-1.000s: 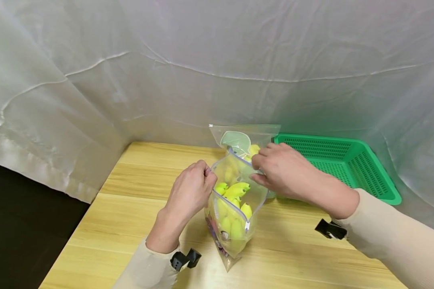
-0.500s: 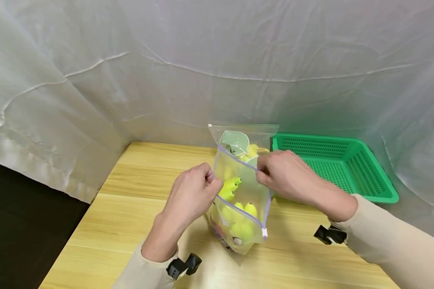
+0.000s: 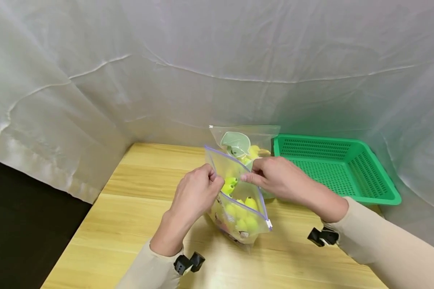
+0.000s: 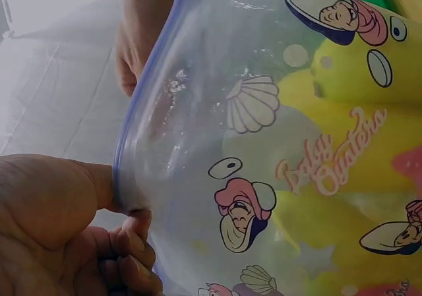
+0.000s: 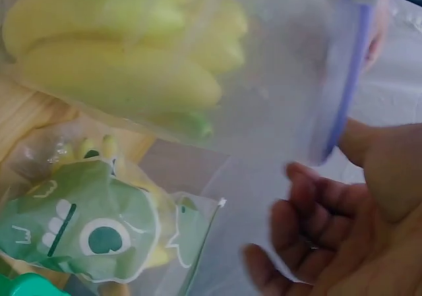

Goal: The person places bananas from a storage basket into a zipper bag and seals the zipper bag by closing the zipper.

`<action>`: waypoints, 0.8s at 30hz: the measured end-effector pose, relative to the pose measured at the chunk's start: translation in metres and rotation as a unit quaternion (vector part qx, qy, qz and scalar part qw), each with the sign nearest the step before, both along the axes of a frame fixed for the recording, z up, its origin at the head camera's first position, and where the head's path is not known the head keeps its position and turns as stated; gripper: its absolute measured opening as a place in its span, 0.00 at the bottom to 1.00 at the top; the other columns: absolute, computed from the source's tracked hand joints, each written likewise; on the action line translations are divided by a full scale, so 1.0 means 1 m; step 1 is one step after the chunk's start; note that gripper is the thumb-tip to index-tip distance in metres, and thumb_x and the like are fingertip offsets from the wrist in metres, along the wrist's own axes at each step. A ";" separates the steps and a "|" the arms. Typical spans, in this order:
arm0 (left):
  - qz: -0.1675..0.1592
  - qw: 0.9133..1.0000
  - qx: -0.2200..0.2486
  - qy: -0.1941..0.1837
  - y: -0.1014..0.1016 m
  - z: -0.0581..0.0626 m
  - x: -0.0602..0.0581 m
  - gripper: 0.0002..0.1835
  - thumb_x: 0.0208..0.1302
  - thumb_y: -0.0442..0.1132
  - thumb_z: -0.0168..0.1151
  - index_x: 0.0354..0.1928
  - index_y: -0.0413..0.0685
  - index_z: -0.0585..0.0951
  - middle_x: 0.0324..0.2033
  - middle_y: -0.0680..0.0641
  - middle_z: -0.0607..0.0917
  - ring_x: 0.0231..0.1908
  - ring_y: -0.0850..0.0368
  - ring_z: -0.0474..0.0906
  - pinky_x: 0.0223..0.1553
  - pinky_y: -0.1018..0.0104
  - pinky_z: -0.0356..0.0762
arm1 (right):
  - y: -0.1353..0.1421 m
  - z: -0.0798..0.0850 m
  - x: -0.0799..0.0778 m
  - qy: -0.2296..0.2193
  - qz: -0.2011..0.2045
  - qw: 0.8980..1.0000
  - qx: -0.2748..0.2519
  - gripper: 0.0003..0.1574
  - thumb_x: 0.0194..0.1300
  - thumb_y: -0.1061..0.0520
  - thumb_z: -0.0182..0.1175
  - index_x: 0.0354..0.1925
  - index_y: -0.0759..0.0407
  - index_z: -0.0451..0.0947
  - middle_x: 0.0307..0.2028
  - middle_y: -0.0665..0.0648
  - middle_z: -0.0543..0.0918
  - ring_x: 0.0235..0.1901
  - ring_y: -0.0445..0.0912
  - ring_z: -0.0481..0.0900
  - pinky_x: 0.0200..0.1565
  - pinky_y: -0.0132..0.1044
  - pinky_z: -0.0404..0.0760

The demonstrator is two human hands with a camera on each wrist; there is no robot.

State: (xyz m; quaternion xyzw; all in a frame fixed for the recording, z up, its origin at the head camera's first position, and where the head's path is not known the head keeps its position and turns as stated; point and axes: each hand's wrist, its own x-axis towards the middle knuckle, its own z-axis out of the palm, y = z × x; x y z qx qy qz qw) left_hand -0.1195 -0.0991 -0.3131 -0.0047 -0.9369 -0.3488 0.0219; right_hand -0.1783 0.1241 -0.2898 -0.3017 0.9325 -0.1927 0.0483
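A clear zip bag [image 3: 238, 208] with a purple zip edge, printed with cartoon oysters, stands on the table with its mouth spread. Yellow-green bananas [image 3: 240, 212] fill its lower part. My left hand [image 3: 197, 190] pinches the left side of the rim between thumb and fingers. At the opposite side is my right hand [image 3: 280, 176], its thumb inside the mouth and its fingers outside; the right wrist view shows them loosely bent, apart from the thumb. A white slider [image 3: 269, 223] sits at the zip's near right corner.
Behind stands a second zip bag [image 5: 86, 217] with a green cartoon print, holding yellow things. A green plastic basket [image 3: 381, 176] is at the back right of the wooden table [image 3: 137, 208]. A grey curtain [image 3: 166, 92] hangs behind.
My right hand has loosened from its pinch and extended its thumb into the bag. The far rim has swung left and the slider corner first moved right, then slightly up. My left hand keeps pinching.
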 end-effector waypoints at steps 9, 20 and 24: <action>0.006 0.998 0.069 0.013 -0.020 -0.013 -0.019 0.16 0.81 0.47 0.54 0.61 0.46 0.78 0.48 0.46 0.79 0.48 0.48 0.74 0.48 0.54 0.76 | 0.012 -0.007 0.001 0.030 -0.005 0.999 0.014 0.17 0.73 0.58 0.60 0.24 0.49 0.73 0.20 0.48 0.70 0.22 0.42 0.65 0.27 0.37 0.66; -0.128 0.984 0.121 0.002 -0.052 -0.024 -0.075 0.06 0.76 0.41 0.65 0.49 0.51 0.83 0.54 0.47 0.81 0.60 0.45 0.75 0.61 0.47 0.76 | 0.025 -0.013 -0.002 -0.001 -0.004 1.000 -0.026 0.18 0.76 0.51 0.63 0.27 0.48 0.75 0.21 0.46 0.70 0.22 0.40 0.63 0.29 0.36 0.65; -0.116 0.988 0.104 0.015 -0.053 -0.025 -0.077 0.04 0.76 0.44 0.65 0.44 0.53 0.83 0.48 0.51 0.83 0.55 0.48 0.75 0.60 0.48 0.75 | 0.042 -0.007 0.010 -0.073 -0.001 0.997 -0.033 0.21 0.75 0.40 0.63 0.29 0.48 0.75 0.21 0.45 0.69 0.22 0.39 0.62 0.29 0.35 0.64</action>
